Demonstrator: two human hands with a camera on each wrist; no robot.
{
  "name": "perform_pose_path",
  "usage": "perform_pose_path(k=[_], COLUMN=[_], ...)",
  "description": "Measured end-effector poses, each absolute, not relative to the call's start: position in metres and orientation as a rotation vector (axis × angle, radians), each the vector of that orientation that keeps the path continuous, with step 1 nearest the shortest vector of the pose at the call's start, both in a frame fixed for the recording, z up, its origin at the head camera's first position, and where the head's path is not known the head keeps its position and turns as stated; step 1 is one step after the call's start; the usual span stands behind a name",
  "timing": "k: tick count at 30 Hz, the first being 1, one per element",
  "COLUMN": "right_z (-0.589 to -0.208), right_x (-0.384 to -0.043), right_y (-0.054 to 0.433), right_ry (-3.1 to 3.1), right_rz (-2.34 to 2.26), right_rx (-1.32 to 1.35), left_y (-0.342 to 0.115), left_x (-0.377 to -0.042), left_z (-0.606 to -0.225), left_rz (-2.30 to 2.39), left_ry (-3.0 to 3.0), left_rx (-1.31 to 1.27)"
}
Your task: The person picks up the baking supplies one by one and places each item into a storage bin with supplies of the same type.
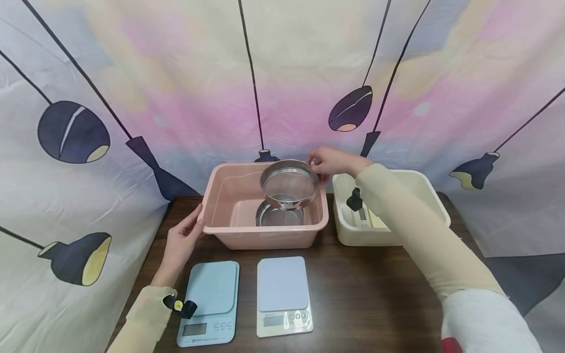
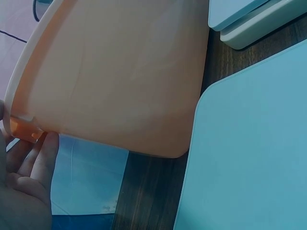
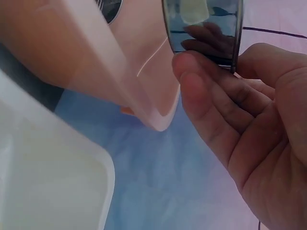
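Note:
Pinched at its edge between thumb and fingers of my right hand (image 1: 332,163), a round metal sieve (image 1: 289,182) is held tilted over the right part of a pink basin (image 1: 260,239). In the right wrist view the thumb lies on one side of the sieve's shiny wall (image 3: 206,28) and the fingers on the other. A second metal sieve (image 1: 280,217) lies inside the basin, partly hidden by the held one and the front rim. My left hand (image 1: 184,240) grips the basin's left rim, its fingers curled under the edge in the left wrist view.
A cream basin (image 1: 366,238) holding a small scale (image 1: 363,215) stands at the right, partly covered by my right arm. In front of the pink basin lie a light blue kitchen scale (image 1: 212,289) and a white kitchen scale (image 1: 283,284). A printed cloth (image 1: 282,73) hangs behind the table.

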State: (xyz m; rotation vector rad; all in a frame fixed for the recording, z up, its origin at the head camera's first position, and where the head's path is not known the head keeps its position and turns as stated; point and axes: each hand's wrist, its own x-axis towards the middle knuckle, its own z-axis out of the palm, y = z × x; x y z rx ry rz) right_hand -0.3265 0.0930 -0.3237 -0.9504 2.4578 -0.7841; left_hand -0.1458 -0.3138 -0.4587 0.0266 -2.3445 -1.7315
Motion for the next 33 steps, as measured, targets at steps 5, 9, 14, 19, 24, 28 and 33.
perform_pose_path(k=[5, 9, 14, 19, 24, 28, 33], right_z=[-0.327, -0.332, -0.336, -0.339, -0.346, -0.353, -0.360], right_x=[-0.331, -0.331, -0.333, -0.336, -0.339, -0.340, -0.339], right_y=[0.078, 0.065, 0.053, 0.047, 0.042, 0.036, 0.030], right_ry=[2.440, 2.417, 2.394, 2.382, 2.379, 2.353, 2.322], right_rz=[-0.779, -0.760, -0.763, -0.760, -0.733, -0.737, -0.733], right_rx=[-0.950, -0.916, -0.868, -0.838, -0.813, -0.768, -0.722], left_y=[-0.315, -0.318, -0.319, -0.319, -0.321, -0.321, -0.320], left_x=[-0.145, -0.144, -0.144, -0.143, -0.144, -0.143, -0.142], left_z=[-0.458, -0.459, -0.458, -0.459, -0.459, -0.458, -0.458], left_rz=[-1.741, -1.739, -1.747, -1.753, -1.754, -1.747, -1.742], left_ry=[-2.351, -2.359, -2.361, -2.354, -2.354, -2.358, -2.355], left_rx=[0.038, 0.054, 0.058, 0.062, 0.064, 0.060, 0.054])
